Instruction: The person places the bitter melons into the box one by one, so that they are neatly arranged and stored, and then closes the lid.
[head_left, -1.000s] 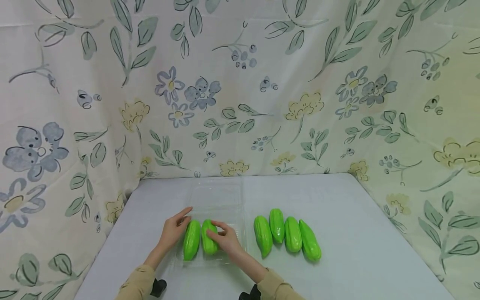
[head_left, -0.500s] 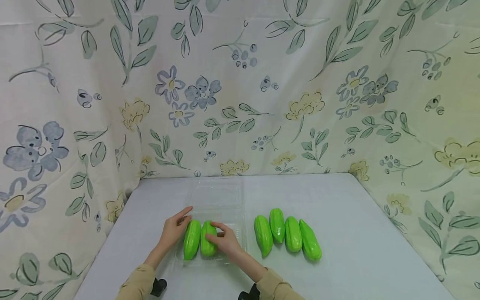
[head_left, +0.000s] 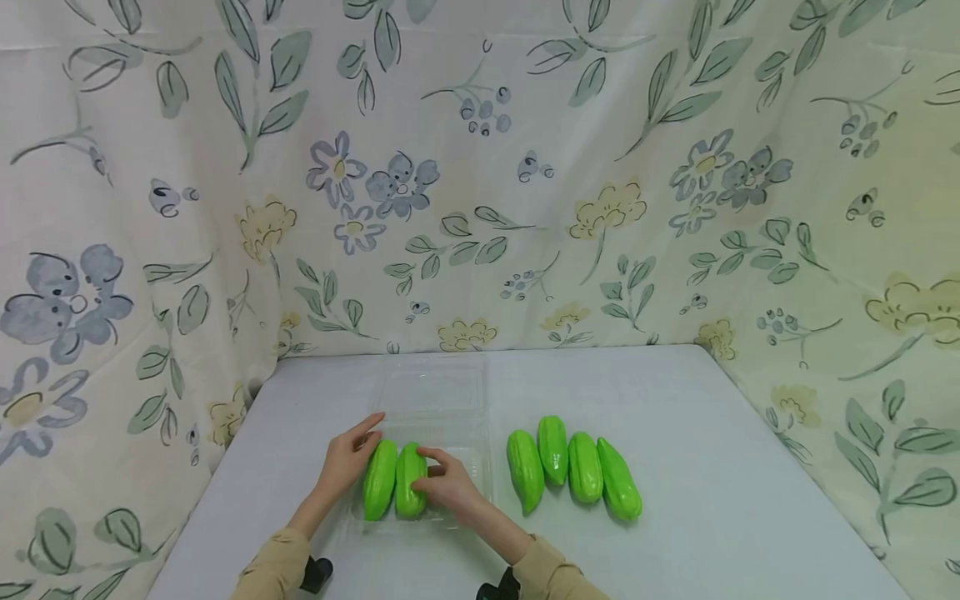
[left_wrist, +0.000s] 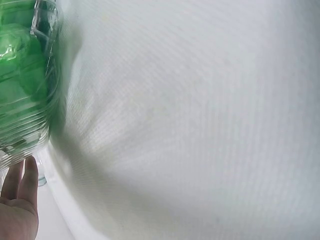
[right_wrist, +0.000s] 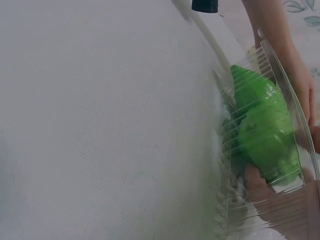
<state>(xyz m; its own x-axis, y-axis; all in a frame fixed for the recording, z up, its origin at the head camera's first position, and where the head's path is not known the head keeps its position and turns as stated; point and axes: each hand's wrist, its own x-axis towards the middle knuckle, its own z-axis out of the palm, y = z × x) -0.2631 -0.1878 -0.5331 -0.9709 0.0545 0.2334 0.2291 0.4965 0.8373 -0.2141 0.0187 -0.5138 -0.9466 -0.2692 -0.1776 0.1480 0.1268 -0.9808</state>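
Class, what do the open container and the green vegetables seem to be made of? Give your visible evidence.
Container: probably thin, clear, shiny plastic; green shows through its ribbed side.
Vegetables: possibly moulded plastic or coated foam, with a glossy finish; the even bright green and sharp highlights suggest this, though looks alone cannot settle it.

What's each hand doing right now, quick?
Left hand: open, touching the clear plastic box.
Right hand: holding the rightmost green gourd in that box.
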